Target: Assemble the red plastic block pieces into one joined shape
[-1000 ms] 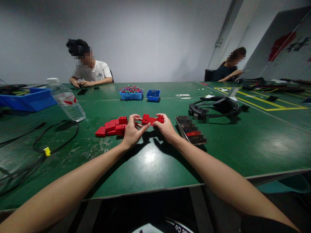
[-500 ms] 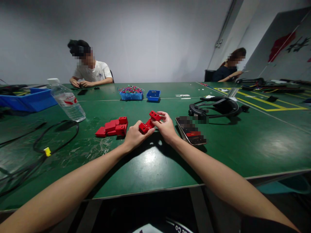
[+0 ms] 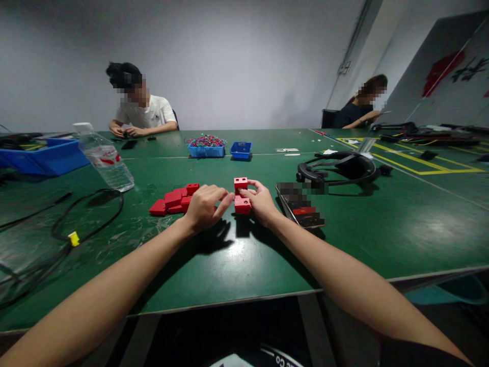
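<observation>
My right hand (image 3: 260, 203) grips a red plastic part (image 3: 241, 195) with two blocky holed ends, held upright just above the green table (image 3: 237, 255). My left hand (image 3: 206, 206) hovers beside it with the fingers loosely curled; its fingertips reach toward the part's lower block and may touch it. A pile of several similar red blocks (image 3: 173, 199) lies just left of my left hand.
A phone (image 3: 301, 206) lies right of my right hand, a black headset (image 3: 338, 171) behind it. A water bottle (image 3: 105, 158), black cables (image 3: 76, 214) and a blue bin (image 3: 46, 155) sit left. Two small blue trays (image 3: 206, 148) stand mid-table. Two people sit at the far side.
The red part turned from level across both hands, through a slant, to upright in my right hand. My left hand let go of its end and drew slightly left.
</observation>
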Demonstrator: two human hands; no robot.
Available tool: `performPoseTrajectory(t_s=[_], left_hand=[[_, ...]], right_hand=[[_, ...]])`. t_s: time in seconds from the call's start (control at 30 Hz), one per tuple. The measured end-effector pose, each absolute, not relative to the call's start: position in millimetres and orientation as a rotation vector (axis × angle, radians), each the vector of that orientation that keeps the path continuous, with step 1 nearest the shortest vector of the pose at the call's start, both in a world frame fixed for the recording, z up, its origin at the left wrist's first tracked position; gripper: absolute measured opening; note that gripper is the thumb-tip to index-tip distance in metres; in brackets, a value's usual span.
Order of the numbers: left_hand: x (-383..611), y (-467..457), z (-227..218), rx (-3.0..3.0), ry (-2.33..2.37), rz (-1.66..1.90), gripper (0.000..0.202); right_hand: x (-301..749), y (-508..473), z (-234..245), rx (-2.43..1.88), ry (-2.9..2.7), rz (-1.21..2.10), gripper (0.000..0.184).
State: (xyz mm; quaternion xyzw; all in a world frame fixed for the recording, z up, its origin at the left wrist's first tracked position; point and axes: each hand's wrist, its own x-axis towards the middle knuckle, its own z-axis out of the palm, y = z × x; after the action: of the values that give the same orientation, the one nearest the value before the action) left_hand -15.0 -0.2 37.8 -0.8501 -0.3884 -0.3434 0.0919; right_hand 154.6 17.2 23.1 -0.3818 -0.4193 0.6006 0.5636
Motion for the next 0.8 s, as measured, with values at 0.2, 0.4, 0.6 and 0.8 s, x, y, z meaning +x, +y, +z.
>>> performPoseTrajectory(t_s=[0.2, 0.4, 0.6, 0.8], left_hand=[[-53.7, 20.1, 69.7, -2.098, -1.64, -0.797, 0.035], [-126.9, 46.7, 76.8, -2.362, -2.114, -0.239, 0.071], [-161.2, 44.4, 81.5, -2.553, -2.115, -0.079, 0.085], [-168.9, 49.2, 75.8, -2.648, -2.108, -0.131, 0.064]], right_hand=[[152.7, 14.8, 25.6, -0.902, -0.982, 1.449, 0.026], [150.2, 16.8, 24.4, -0.918, -0.956, 1.485, 0.024], [146.7, 19.1, 21.5, -0.952, -0.949, 1.483, 0.025], [145.0, 16.8, 23.3, -0.976, -0.964, 1.476, 0.024]])
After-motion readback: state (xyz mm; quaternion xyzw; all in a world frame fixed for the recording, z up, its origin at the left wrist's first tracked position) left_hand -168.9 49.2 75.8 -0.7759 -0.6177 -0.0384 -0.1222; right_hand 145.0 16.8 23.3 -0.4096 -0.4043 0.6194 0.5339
